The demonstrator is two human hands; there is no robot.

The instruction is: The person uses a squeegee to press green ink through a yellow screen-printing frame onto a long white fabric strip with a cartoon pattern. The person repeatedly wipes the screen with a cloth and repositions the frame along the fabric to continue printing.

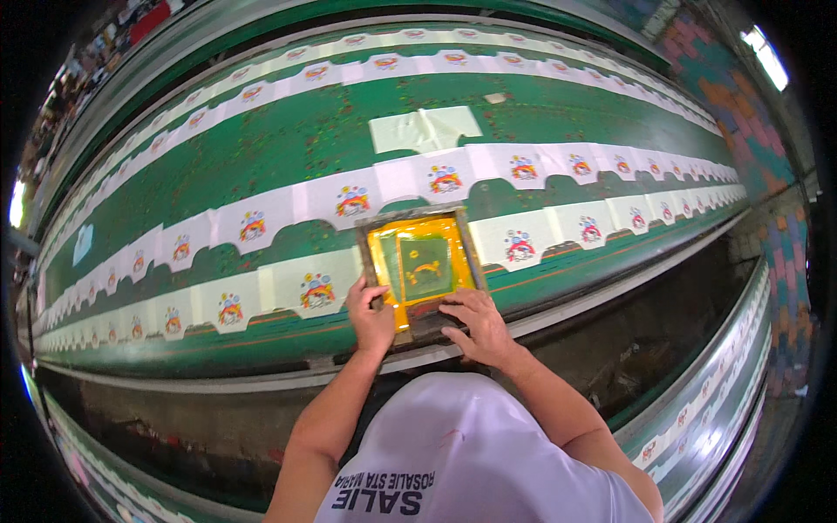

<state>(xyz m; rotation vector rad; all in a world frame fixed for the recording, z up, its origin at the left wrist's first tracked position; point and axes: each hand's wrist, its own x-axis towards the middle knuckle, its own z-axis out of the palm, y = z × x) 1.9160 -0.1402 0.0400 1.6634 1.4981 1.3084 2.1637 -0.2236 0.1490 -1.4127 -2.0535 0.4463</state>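
Observation:
A screen printing frame [472, 254] with dark bars lies over the nearer row of white fabric pieces on the green table. Inside it, yellow-orange material surrounds a greenish mesh window [425, 264] with a small printed design. My left hand [371, 315] is closed on the frame's near left corner, its fingers along the side. My right hand [479, 328] grips the near right part, fingers over the near bar and thumb lower down. The fabric under the frame is hidden. Printed fabric pieces [317, 290] lie left of the frame, and another printed piece [518, 247] lies right of it.
The long green table [288, 166] carries several rows of white pieces with colourful prints. A plain pale cloth [425, 131] lies beyond the frame, and a light blue scrap [83, 244] at left. A metal rail [575, 307] edges the near side. Another printing table [697, 410] stands at lower right.

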